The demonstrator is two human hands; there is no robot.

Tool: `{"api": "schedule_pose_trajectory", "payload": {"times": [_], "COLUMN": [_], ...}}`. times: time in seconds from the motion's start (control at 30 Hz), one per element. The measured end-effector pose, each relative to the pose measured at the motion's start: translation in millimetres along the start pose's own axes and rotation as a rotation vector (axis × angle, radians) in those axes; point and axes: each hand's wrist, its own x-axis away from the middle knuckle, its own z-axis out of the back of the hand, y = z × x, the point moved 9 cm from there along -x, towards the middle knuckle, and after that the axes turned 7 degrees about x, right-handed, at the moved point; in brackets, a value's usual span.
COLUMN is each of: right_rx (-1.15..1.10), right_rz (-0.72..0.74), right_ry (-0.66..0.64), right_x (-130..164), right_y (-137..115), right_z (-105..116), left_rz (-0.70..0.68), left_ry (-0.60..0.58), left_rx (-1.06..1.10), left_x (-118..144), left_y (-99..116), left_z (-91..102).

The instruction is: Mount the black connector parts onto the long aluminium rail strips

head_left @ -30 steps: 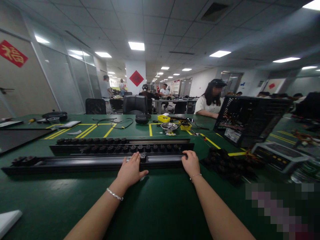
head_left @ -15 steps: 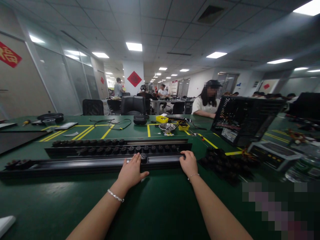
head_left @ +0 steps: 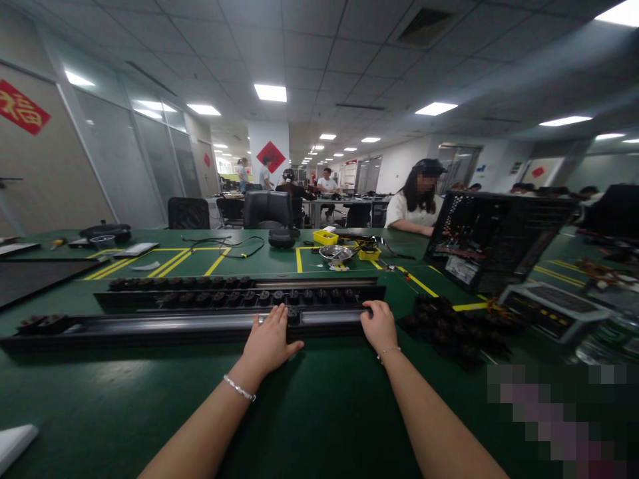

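Note:
A long black metal channel with a shiny inner surface lies across the green table in front of me. My left hand rests flat over it, thumb spread to the right. Just beside its fingertips, a small black block sits in the channel. My right hand has its fingers curled over the channel's right end; the fingertips are partly hidden. At the far left end, a few black pieces sit in the channel. Behind it, a second black channel stands with rows of round black socket-like parts.
To the right lie a heap of black parts, a power supply unit, an open computer case and a plastic bottle. Farther back are a metal bowl, yellow bins and a black cable. A person sits across the table.
The view has shifted slightly. My left hand and the small black block are a little farther right, nearer my right hand, which keeps its place on the channel's end.

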Motion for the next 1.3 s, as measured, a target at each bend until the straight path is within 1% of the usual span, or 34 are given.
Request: {"api": "schedule_pose_trajectory", "payload": {"times": [0.33,0.7,0.93,1.3], "right_rx": [-0.003,-0.005,-0.011,-0.006], "right_rz": [-0.013,0.029,0.010,-0.004], "right_ry": [-0.024,0.017,-0.021,-0.040], "right_x": [-1.0,-1.4,-1.3,-0.9], "right_y": [-1.2,-0.9,-1.0,-1.5], "right_z": [0.4,-1.9,-1.5,-1.2], "left_rz": [-0.004,0.007,0.003,-0.001], "left_ry": [-0.003,-0.005,0.000,0.008], "left_rx": [0.017,0.007,-0.008,-0.015], "left_x": [-1.7,-1.1,-5.7,-7.4], "left_y": [7.5,17.8,24.1,28.7], "left_z": [-0.4,2.6,-1.2,-3.6]}}
